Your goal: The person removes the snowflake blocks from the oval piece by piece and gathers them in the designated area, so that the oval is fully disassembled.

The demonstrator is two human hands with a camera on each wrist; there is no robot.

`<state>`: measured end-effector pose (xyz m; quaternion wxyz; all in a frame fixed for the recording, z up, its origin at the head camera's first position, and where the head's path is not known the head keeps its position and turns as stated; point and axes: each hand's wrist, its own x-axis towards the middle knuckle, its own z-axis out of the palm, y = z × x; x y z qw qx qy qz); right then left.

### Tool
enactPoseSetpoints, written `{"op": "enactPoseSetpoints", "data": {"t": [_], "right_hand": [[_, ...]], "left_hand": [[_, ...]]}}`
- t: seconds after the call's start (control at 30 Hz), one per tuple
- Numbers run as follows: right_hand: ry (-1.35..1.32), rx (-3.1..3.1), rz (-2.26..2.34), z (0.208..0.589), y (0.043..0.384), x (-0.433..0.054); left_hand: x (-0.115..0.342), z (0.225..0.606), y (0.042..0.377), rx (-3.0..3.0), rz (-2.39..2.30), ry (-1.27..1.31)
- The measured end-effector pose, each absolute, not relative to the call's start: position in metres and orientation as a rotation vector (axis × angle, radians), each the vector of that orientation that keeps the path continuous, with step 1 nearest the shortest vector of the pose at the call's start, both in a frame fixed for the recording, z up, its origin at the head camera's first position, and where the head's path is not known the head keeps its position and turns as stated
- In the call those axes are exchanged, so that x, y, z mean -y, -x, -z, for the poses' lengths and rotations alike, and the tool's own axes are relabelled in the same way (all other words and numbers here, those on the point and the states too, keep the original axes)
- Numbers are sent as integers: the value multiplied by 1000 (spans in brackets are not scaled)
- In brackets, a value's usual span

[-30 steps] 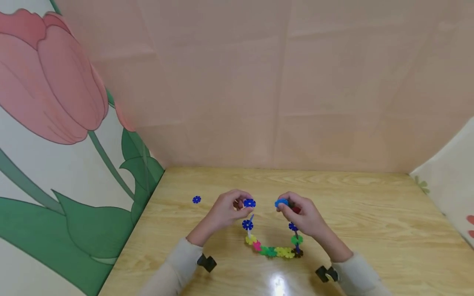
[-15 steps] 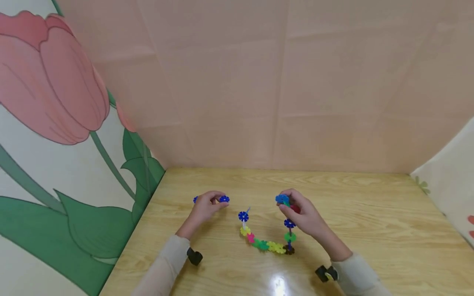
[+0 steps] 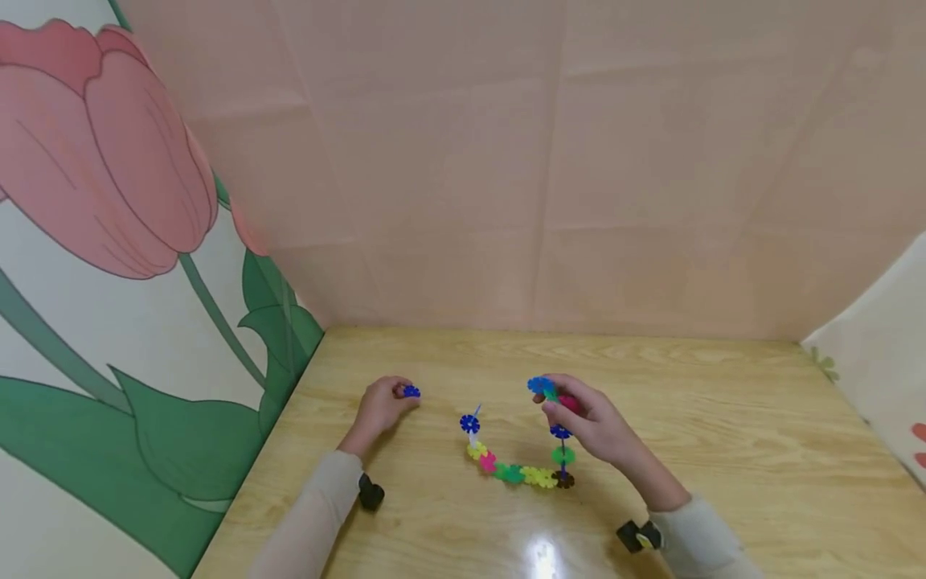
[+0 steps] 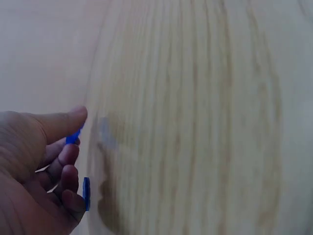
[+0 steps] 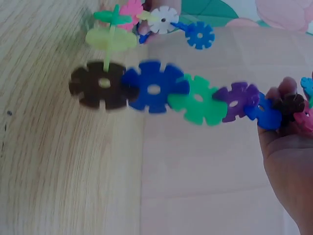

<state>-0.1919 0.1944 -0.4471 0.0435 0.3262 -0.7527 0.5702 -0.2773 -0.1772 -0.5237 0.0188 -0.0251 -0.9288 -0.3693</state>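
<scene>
My left hand (image 3: pixel 379 406) is low over the table's left part, pinching a dark blue notched disc (image 3: pixel 411 392) between thumb and fingers. The left wrist view shows a second blue disc (image 4: pixel 86 194) edge-on beside the lower fingers. My right hand (image 3: pixel 587 414) grips the upper end of a chain of interlocking notched discs, where light blue (image 3: pixel 541 386) and pink (image 3: pixel 570 404) discs stick out. From there the chain runs down through blue, purple and green discs (image 5: pixel 199 100) to a brown disc (image 5: pixel 103 85). Yellow, green and pink discs follow, curving up to a blue disc (image 3: pixel 469 424).
A wooden table (image 3: pixel 694 418) lies beneath both hands. Behind it hangs a pinkish cloth backdrop (image 3: pixel 448 185), and a panel with a painted tulip (image 3: pixel 152 161) stands along the left side.
My left hand has moved left, away from the right hand, carrying its blue disc to where a loose blue disc lay. The chain has shifted slightly left; the right hand has barely moved.
</scene>
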Motion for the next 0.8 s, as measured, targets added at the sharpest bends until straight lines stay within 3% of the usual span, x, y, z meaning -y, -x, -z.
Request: {"op": "enactPoseSetpoints", "data": {"t": [0.8], "right_hand": [[-849, 2348, -1847, 448, 191, -198]], "left_hand": [[168, 523, 281, 2916, 917, -89]]}}
